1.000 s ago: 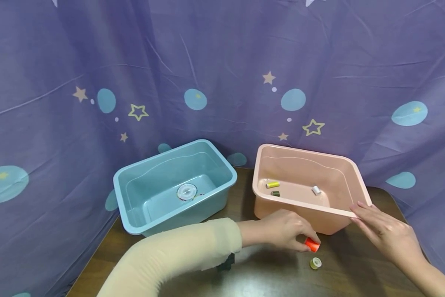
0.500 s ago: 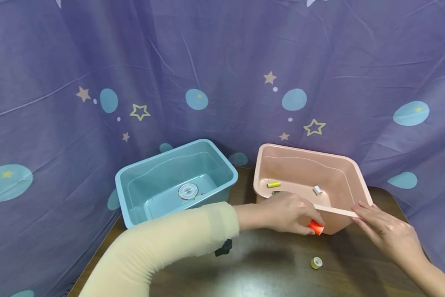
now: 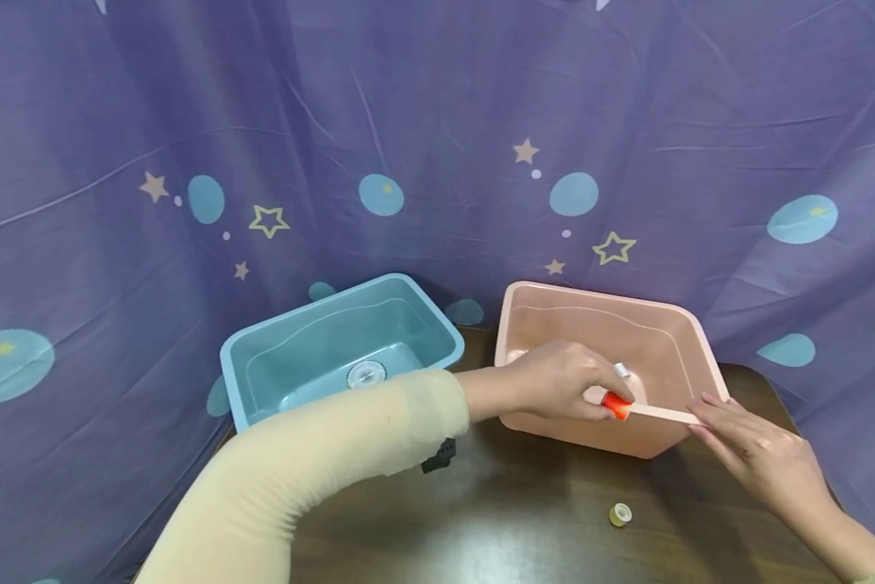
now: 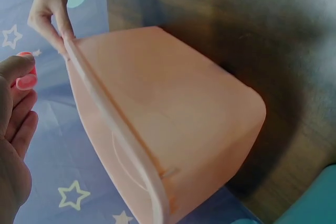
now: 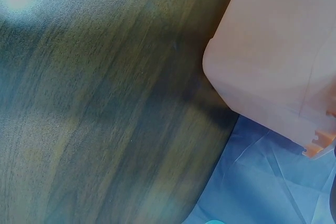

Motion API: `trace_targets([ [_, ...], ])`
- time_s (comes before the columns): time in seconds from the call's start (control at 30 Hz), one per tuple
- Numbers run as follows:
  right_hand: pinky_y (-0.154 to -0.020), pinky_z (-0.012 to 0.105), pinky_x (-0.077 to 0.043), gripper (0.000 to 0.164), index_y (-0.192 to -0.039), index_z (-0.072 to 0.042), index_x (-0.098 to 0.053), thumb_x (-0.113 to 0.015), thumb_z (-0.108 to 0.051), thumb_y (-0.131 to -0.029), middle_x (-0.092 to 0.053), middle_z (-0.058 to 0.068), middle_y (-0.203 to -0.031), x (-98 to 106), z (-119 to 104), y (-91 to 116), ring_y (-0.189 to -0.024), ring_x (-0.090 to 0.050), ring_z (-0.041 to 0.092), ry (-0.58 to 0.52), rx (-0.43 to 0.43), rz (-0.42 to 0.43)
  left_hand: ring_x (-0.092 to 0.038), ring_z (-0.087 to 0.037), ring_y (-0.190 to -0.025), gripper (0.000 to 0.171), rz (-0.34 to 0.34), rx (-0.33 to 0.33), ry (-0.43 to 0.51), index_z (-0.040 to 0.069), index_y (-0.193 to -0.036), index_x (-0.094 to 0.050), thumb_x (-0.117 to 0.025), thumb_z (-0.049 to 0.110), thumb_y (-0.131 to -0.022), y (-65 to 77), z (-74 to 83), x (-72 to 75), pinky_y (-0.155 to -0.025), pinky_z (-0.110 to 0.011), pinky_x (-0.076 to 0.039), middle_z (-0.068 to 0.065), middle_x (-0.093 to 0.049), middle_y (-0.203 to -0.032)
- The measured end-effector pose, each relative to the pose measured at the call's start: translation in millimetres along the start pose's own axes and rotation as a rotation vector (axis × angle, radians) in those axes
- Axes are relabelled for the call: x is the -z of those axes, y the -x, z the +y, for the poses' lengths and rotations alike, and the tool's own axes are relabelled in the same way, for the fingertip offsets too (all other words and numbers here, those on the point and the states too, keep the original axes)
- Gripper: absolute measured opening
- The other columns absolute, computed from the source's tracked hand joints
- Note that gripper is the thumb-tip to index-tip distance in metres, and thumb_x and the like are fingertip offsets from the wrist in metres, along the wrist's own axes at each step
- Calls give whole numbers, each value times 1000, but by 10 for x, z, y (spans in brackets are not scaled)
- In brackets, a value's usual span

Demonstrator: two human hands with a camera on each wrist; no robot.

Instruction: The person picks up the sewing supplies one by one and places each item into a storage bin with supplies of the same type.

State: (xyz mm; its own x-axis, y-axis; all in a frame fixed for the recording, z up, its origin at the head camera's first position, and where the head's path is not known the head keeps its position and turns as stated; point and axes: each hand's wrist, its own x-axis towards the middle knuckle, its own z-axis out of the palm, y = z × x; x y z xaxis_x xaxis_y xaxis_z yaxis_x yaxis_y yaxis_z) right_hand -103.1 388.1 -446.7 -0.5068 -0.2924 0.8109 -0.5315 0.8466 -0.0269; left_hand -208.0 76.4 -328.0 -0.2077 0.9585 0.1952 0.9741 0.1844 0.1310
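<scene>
My left hand pinches a red-orange thread spool at its fingertips, over the front rim of the pink bin. In the left wrist view, the same spool sits between thumb and forefinger. My right hand grips the bin's front right corner, fingers over the rim and thumb on the outside. A white spool lies inside the bin; my left hand hides the rest of its floor. On the table in front stands a yellowish spool with a pale end.
To the left, a blue bin holds a white pin wheel and is partly covered by my left sleeve. A purple star-patterned curtain hangs right behind both bins. The wooden table ends at the curtain.
My left hand has carried the red-orange spool up from the table, beside the yellowish one, to the pink bin's rim. My right hand keeps its place on the corner.
</scene>
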Motion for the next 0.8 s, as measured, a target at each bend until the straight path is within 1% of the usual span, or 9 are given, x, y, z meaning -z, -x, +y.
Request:
trace_targets([
  [0.13,-115,6,-28,53,-120,-20,-84,-55,-61,-106,-55,-31,-142,1,1,-3,-135,-46,-17,-2,-5,-7,-70,-3,-103,28,-4,18,13,24,-125,-81,-80,28,-98,-36,-73,47,-90,-13,-48,14,-78,-113],
  [0.27,-115,7,-29,50,-123,-23,-83,-55,-61,-106,-55,-31,-142,7,-2,-10,-135,-47,-17,-6,-4,-12,-71,-4,-109,30,-7,57,8,24,-128,-81,-79,28,-98,-72,-147,79,-91,-13,-49,13,-79,-118],
  [0.4,-115,7,-29,48,-127,-26,-81,-55,-60,-107,-56,-30,-142,9,-3,-14,-135,-47,-17,-9,-6,-13,-71,-5,-100,30,-10,108,-10,25,-128,-81,-78,30,-99,-102,-220,100,-87,-15,-50,14,-79,-114],
  [0.53,-115,7,-29,45,-131,-31,-79,-55,-60,-107,-57,-29,-140,14,-7,-14,-135,-48,-17,-10,-15,-17,-68,-6,-94,30,-20,167,-4,26,-127,-81,-77,33,-99,-136,-296,104,-85,-16,-49,13,-79,-112],
  [0.63,-115,6,-29,47,-128,-29,-80,-55,-61,-106,-57,-29,-140,17,-5,-13,-135,-47,-18,-7,-23,-21,-65,-6,-89,30,-23,198,6,25,-128,-81,-77,33,-99,-169,-367,95,-81,-16,-49,10,-79,-109],
  [0.7,-115,6,-28,50,-125,-26,-82,-54,-62,-106,-56,-29,-141,20,1,-8,-135,-46,-18,-1,-23,-27,-62,-6,-86,30,-23,208,12,26,-128,-80,-77,33,-99,-188,-412,90,-77,-17,-48,8,-79,-107],
  [0.8,-115,6,-27,50,-126,-26,-82,-54,-62,-106,-55,-30,-142,14,12,1,-136,-46,-17,3,-20,-25,-59,-7,-81,30,-19,222,13,27,-128,-80,-78,34,-99,-211,-469,82,-73,-18,-47,6,-79,-103],
])
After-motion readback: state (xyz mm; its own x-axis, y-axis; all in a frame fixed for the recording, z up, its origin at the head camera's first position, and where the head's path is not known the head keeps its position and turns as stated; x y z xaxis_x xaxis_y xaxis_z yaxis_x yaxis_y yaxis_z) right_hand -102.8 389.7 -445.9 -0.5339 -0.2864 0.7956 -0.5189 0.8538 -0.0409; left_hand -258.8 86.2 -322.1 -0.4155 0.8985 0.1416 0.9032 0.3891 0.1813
